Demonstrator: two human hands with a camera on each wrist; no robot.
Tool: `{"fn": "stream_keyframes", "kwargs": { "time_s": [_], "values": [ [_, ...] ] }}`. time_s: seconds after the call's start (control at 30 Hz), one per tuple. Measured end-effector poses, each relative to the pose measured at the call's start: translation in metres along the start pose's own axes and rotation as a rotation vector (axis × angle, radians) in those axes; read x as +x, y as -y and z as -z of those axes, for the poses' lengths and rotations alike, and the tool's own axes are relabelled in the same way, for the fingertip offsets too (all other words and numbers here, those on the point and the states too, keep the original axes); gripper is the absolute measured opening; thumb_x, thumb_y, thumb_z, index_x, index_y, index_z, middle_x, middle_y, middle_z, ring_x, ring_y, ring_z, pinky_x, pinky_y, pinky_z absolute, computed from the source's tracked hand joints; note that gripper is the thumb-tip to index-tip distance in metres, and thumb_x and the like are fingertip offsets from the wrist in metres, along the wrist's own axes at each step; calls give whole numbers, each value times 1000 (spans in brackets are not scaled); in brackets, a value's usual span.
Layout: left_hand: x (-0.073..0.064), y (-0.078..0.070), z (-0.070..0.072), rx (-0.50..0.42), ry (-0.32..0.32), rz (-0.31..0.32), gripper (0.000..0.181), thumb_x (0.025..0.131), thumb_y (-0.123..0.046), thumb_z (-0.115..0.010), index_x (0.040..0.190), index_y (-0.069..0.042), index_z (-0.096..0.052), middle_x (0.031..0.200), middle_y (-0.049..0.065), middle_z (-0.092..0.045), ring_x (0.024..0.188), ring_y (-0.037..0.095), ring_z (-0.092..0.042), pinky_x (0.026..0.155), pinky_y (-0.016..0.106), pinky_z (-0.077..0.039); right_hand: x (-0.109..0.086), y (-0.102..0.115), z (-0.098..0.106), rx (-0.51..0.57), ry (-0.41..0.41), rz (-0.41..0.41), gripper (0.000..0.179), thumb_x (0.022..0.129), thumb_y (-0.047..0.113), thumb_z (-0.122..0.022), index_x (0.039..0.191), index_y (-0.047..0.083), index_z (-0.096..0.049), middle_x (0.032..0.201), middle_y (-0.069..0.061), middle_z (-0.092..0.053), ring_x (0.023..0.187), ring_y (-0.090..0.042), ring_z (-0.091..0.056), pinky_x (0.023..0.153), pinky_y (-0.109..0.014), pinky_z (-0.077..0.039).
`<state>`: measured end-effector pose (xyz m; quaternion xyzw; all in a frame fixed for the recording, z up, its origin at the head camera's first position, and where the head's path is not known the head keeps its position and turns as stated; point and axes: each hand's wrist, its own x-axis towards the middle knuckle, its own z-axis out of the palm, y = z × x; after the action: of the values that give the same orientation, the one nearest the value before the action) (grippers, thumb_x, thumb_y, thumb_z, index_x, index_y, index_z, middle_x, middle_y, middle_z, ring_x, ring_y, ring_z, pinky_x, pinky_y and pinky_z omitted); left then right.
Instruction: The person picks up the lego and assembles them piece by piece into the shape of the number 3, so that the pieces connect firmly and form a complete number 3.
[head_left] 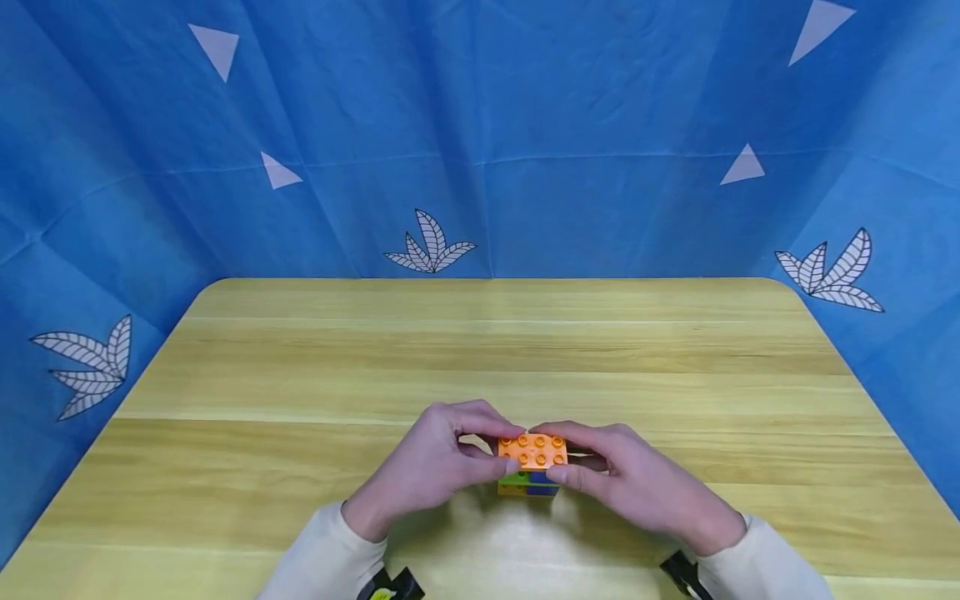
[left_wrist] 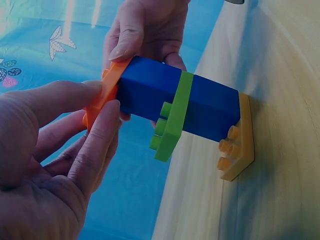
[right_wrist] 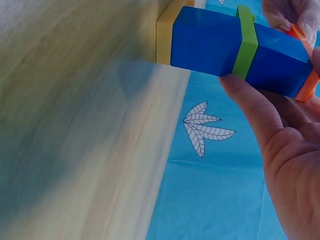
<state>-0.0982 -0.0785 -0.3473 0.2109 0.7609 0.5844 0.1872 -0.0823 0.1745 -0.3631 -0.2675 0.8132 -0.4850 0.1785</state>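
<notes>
A tower of toy building bricks stands upright on the table. An orange brick (head_left: pixel 538 451) with studs caps it. Below come an upper blue brick (left_wrist: pixel 150 87), a thin green brick (left_wrist: pixel 175 117), a lower blue brick (left_wrist: pixel 212 107) and a yellow-orange brick (left_wrist: pixel 245 145) at the bottom. The green and bottom bricks stick out toward the left, their studs bare. My left hand (head_left: pixel 435 462) pinches the orange brick's left end between thumb and fingers. My right hand (head_left: pixel 637 475) grips its right end, and one finger reaches down to the green brick in the right wrist view.
The wooden table (head_left: pixel 300 375) stretches away on all sides of the tower. Behind and beside it hangs a blue cloth (head_left: pixel 585 100) printed with white leaves and triangles. Dark straps circle both wrists over pale sleeves (head_left: pixel 330 550).
</notes>
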Motion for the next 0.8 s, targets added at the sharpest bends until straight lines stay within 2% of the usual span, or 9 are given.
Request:
{"fn": "stream_keyframes", "kwargs": {
  "time_s": [0.2, 0.53, 0.7, 0.8],
  "values": [
    [-3, 3, 0, -52, -3, -15, 24, 84, -11, -79, 107, -14, -76, 100, 4, -65, 90, 20, -63, 74, 32, -58, 3, 1, -1, 75, -5, 9, 39, 99, 29, -61, 137, 22, -57, 115, 2, -65, 96, -19, -66, 81, -31, -55],
    [-3, 9, -2, -88, -6, -59, 27, 84, -8, -79, 110, -12, -75, 100, 5, -65, 88, 22, -65, 76, 33, -58, 3, 2, -2, 102, -18, -9, 37, 98, 28, -63, 134, 20, -59, 120, -1, -64, 100, -20, -66, 84, -31, -55],
    [-5, 13, -2, -28, -19, -91, 27, 85, -13, -79, 111, -16, -75, 101, -1, -67, 89, 23, -63, 76, 33, -57, 2, 1, -3, 92, -26, 19, 38, 98, 28, -62, 135, 20, -59, 123, -2, -64, 100, -21, -67, 83, -32, -55],
    [-4, 15, 0, 26, -3, -117, 28, 86, -20, -78, 114, -18, -74, 105, -5, -67, 94, 21, -63, 79, 36, -56, 2, 1, -4, 83, -33, 33, 39, 97, 27, -63, 135, 19, -59, 125, -2, -63, 101, -21, -66, 84, -31, -55]
  ]
}}
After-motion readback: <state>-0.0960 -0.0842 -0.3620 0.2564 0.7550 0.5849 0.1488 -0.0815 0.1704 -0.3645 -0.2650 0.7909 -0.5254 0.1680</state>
